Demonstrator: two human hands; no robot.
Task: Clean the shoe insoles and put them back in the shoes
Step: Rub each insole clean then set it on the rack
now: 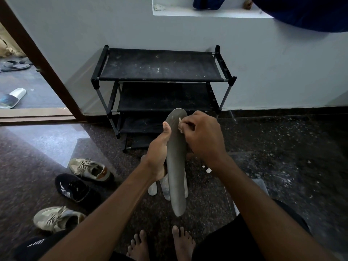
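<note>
On the floor at the left stand 3 shoes close together: a beige sneaker (58,218), a black sneaker (75,187) and a second beige sneaker (90,169). None of them receives an insole at this moment.

In the middle, the left hand (158,153) grasps the grey insole (176,176) around its middle, with the thumb lying up along the edge. The insole is in the air in front of the black shoe rack (160,65), one end pointing up and away. Under it, some pale insoles (153,189) lie on the floor; how many I cannot tell.

To the right, the right hand (203,136) has its fingers curled, pinching a small pale cloth (180,123) against the upper part of the insole.

I judge the step in hand is the wiping of this insole. The next move calls for drawing the cloth down along the whole length, while the left hand holds firm, because the thin insole will probably bend under pressure.
</note>
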